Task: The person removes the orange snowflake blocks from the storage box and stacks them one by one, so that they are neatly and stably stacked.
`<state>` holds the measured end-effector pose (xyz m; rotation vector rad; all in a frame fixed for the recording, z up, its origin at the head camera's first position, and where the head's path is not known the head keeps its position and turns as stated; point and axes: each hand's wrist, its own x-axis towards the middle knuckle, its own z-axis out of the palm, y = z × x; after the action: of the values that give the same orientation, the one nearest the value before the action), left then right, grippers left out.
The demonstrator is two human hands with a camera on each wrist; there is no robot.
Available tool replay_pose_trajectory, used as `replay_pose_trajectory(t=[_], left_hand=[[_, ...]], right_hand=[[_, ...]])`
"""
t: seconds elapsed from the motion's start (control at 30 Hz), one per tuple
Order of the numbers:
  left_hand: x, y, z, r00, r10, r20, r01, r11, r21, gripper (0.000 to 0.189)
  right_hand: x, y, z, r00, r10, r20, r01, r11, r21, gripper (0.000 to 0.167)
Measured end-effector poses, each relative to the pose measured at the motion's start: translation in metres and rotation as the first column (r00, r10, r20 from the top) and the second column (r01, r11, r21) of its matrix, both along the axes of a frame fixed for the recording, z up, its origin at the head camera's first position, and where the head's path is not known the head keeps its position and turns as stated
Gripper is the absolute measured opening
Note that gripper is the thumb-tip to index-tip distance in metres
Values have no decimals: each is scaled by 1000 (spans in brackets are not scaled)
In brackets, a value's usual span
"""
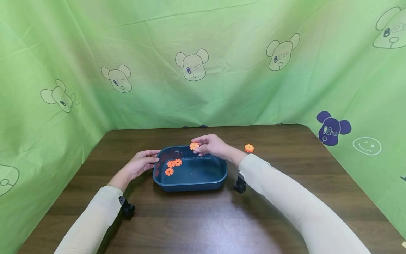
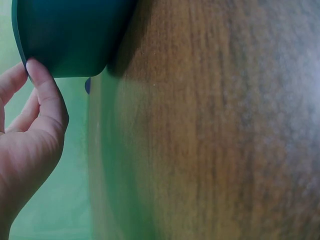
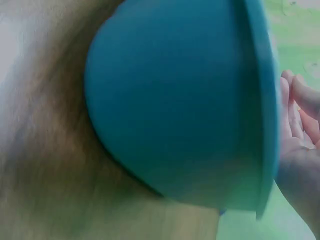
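Observation:
A dark blue rectangular basin (image 1: 190,185) sits on the wooden table in the head view. My left hand (image 1: 141,163) pinches its left rim, thumb and fingers on either side of the wall, as the left wrist view shows with the basin's side (image 2: 70,40). Over the basin's back edge, my right hand (image 1: 211,145) pinches an orange flower-shaped piece (image 1: 194,146) between thumb and fingers. Inside, toward the left, lie several similar orange pieces (image 1: 169,171). In the right wrist view the basin wall (image 3: 175,100) hides part of my right hand (image 3: 300,120) and the piece.
Another orange flower-shaped piece (image 1: 249,148) lies on the table (image 1: 177,222) to the right of the basin, just beyond my right forearm. Green cloth (image 1: 152,102) printed with cartoon heads hangs behind the table and along both sides.

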<state>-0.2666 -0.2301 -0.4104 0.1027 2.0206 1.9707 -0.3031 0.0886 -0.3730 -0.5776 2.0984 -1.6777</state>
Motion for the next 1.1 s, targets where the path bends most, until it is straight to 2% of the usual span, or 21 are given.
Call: replay_pose_trajectory(t=[0.43, 0.73, 0.83, 1.1], left_hand=[[0, 0, 0, 1000, -3, -4, 3, 1000, 2, 51], [1, 1, 2, 1000, 2, -3, -2, 1000, -8, 51], [2, 2, 4, 1000, 6, -4, -6, 1000, -15, 51], [2, 3, 4, 1000, 21, 3, -21, 1000, -20, 50]], right_hand=[[-5, 40, 10, 999, -29, -36, 29, 1000, -9, 46], [-10, 70, 8, 992, -85, -98, 83, 996, -24, 40], [-11, 82, 6, 985, -117, -128, 113, 993, -37, 40], [-16, 113, -3, 954, -216, -208, 226, 974, 27, 39]])
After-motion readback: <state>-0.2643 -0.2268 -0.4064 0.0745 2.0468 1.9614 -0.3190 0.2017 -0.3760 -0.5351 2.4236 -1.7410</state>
